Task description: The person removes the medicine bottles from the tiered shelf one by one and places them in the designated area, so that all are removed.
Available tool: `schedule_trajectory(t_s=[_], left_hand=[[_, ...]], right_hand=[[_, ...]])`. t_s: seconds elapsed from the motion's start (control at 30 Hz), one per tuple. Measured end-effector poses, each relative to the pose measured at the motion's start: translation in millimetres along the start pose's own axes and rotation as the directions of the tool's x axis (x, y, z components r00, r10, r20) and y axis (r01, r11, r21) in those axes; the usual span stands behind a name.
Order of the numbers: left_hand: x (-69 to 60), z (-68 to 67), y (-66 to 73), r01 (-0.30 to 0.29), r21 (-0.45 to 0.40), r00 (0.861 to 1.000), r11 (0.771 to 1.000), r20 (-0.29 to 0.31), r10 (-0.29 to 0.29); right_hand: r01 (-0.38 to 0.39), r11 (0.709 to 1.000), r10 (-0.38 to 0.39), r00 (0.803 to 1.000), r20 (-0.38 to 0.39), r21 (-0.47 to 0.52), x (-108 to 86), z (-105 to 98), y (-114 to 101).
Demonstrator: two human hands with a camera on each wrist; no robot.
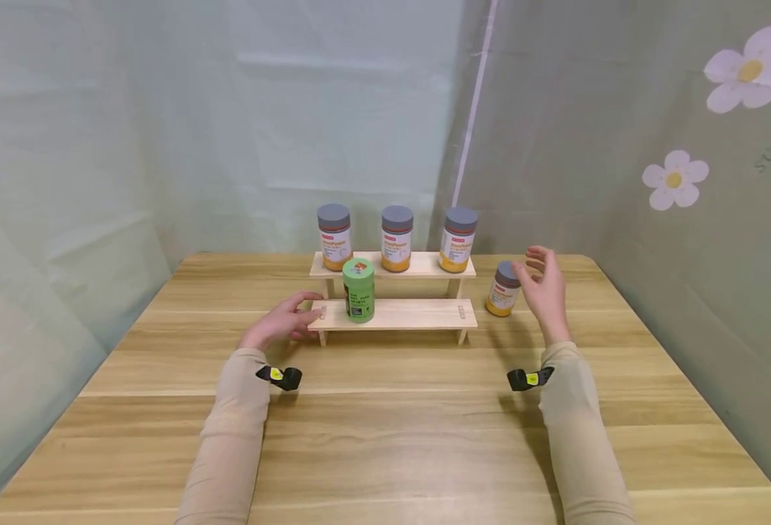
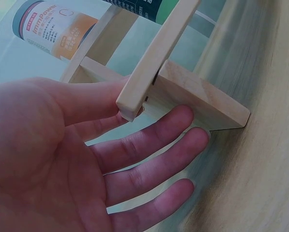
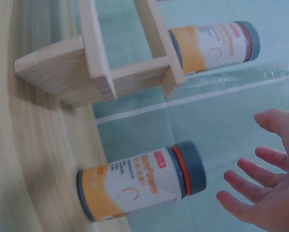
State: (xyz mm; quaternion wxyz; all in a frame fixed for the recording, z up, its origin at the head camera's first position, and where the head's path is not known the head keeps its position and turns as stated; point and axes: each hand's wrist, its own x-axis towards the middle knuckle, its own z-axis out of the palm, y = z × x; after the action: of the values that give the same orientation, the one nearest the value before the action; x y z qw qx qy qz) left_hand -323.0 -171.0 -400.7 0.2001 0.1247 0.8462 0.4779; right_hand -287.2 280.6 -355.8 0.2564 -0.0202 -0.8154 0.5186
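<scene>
A two-tier wooden display stand (image 1: pixel 412 313) stands on the table. My left hand (image 1: pixel 283 321) pinches the left end of its lower board, thumb at the top side and index finger beneath; the other fingers (image 2: pixel 149 145) extend below. A green jar (image 1: pixel 359 292) sits on that lower tier, toward the left. On the table to the right of the stand is a grey-lidded supplement jar (image 1: pixel 502 290) with a white and orange label, upright. My right hand (image 1: pixel 544 288) hovers just beside its lid, fingers spread and apart from the jar (image 3: pixel 142 181) in the right wrist view.
Three matching grey-lidded jars line the upper tier: left (image 1: pixel 335 237), middle (image 1: pixel 396 239) and right (image 1: pixel 458 239). The wood-grain table (image 1: pixel 385 437) extends toward me. A pale curtain (image 1: pixel 346 109) hangs behind and at the sides.
</scene>
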Motion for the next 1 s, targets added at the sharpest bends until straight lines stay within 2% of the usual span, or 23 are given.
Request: schedule_trajectory(t_s=[0.2,0.4,0.53,0.63,0.83,1.0], left_hand=[[0.5,0.7,1.3,0.002,0.000,1.000,1.000,0.008,-0.002],[0.0,1.0,-1.1,0.003,0.002,1.000,1.000,0.004,-0.003],[1.2,1.8,-3.4,-0.009,-0.005,1.000,1.000,0.003,0.009],[1.8,1.7,-3.2,-0.014,-0.015,1.000,1.000,0.006,0.014],[2.0,0.3,-1.2,-0.004,-0.015,1.000,1.000,0.009,0.004],[1.7,-0.1,-0.9,-0.007,-0.020,1.000,1.000,0.008,0.007]], right_hand=[[0.058,0.998,-0.058,0.998,0.015,0.028,-1.7,5,-12],[0.047,0.998,-0.049,0.995,0.092,0.028,-5.5,20,-15],[0.064,0.997,-0.069,0.987,0.144,0.035,-7.9,29,-17],[0.085,0.993,-0.099,0.979,0.180,0.083,-8.8,34,-20],[0.055,0.978,-0.102,0.968,0.231,0.200,-6.3,42,-24],[0.033,0.978,-0.085,0.966,0.246,0.207,-5.0,49,-24]])
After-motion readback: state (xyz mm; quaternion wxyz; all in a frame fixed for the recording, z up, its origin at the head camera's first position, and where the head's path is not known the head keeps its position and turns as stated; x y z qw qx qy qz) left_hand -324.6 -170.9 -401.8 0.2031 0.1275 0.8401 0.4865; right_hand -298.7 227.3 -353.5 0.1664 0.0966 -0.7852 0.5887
